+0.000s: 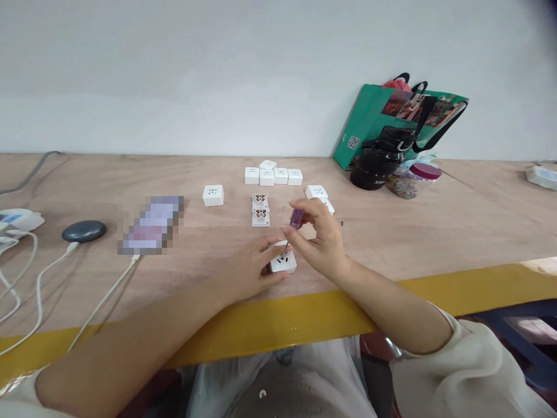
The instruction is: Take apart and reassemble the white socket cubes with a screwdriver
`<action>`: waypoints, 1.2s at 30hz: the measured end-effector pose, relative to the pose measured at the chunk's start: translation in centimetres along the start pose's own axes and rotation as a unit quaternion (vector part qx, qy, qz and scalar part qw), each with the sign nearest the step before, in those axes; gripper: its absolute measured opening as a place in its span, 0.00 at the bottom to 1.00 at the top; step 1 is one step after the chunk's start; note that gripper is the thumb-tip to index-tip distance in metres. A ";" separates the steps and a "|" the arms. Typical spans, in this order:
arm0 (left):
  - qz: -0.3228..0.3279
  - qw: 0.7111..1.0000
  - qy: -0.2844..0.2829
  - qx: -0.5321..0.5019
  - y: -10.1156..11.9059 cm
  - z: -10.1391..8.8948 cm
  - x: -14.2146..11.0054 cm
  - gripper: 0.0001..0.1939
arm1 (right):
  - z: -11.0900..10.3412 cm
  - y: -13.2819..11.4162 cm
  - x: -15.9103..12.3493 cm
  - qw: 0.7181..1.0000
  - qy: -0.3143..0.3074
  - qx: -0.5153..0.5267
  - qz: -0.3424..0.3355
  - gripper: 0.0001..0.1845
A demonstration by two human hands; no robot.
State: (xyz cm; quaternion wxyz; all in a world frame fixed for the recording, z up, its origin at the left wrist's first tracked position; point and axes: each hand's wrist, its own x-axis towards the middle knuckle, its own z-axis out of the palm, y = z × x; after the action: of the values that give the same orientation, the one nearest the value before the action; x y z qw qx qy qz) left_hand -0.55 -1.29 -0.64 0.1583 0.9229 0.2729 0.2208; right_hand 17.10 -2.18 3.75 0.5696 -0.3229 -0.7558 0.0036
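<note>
My left hand (256, 266) grips a white power socket (282, 265) on the table near its front edge, with the slotted face up. In my right hand (319, 235) is a screwdriver with a purple see-through handle (296, 219), pinched between thumb and fingers. Its thin shaft slants down to the socket's face, where the tip seems to meet the middle. Just beyond lie two open socket bases (260, 217) with copper-coloured contacts inside. A white socket (316, 191) sits behind my right hand, with another partly hidden by that hand.
Several white sockets (267, 176) stand grouped at the back; a single one (213, 195) is left of them. A blurred phone (152, 225) and a dark oval device (84, 231) trail white cables at left. A black bottle (376, 165), green bag (365, 116) and lidded jar (411, 183) stand back right.
</note>
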 end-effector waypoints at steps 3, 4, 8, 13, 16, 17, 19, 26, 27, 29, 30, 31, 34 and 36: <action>-0.005 1.000 0.009 0.002 -0.1 0.2 -0.1 0.22 | -0.1 0.0 0.2 1.000 0.005 -0.026 -0.008 0.21; -0.004 1.000 0.009 -0.001 -0.2 0.2 -0.1 0.22 | -0.1 -0.1 0.2 1.000 0.003 -0.019 -0.011 0.23; 0.006 1.000 0.002 -0.010 -0.1 0.1 0.0 0.22 | -0.1 -0.2 0.0 1.000 -0.017 0.023 -0.009 0.27; 0.005 1.000 0.005 -0.004 0.0 0.0 0.0 0.22 | -0.1 -0.1 0.0 0.999 -0.012 -0.022 -0.024 0.23; 0.010 1.000 0.015 -0.002 -0.1 0.1 0.0 0.22 | -0.1 -0.1 0.1 0.999 0.001 -0.032 -0.018 0.24; 0.011 1.000 0.015 -0.002 -0.1 0.1 0.0 0.22 | -0.1 -0.1 0.1 1.000 0.002 -0.020 -0.015 0.25; 0.012 1.000 0.008 -0.006 -0.1 0.0 0.0 0.22 | -0.1 -0.2 0.0 1.000 -0.003 0.020 -0.010 0.27; 0.003 1.000 -0.005 -0.004 0.1 -0.2 0.1 0.25 | -0.1 -0.2 0.1 0.999 -0.015 -0.021 -0.036 0.24; 0.001 1.000 -0.008 -0.003 0.0 -0.1 0.0 0.25 | -0.1 -0.2 0.1 0.999 -0.011 -0.026 -0.032 0.25; -0.003 1.000 -0.015 -0.003 0.0 -0.1 0.0 0.25 | 0.0 -0.2 0.0 1.000 -0.009 -0.006 -0.012 0.25; -0.003 1.000 -0.016 -0.004 -0.1 0.0 0.0 0.24 | 0.0 -0.2 -0.1 1.000 -0.010 0.014 -0.001 0.25; -0.001 1.000 -0.015 -0.006 -0.1 0.0 0.0 0.24 | 0.1 -0.2 -0.3 0.999 -0.012 0.036 0.009 0.24; 0.005 1.000 -0.008 -0.009 0.0 0.0 0.1 0.23 | 0.0 -0.2 -0.4 0.997 -0.024 0.068 0.019 0.22; 0.005 1.000 -0.009 -0.006 0.1 0.0 0.1 0.23 | 0.0 -0.2 -0.3 0.999 -0.019 0.045 0.000 0.20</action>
State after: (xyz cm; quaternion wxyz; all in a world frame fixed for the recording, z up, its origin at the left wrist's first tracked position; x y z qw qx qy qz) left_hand -0.48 -1.32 -0.58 0.1653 0.9254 0.2650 0.2148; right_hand 17.06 -2.47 3.62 0.5691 -0.2971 -0.7655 0.0436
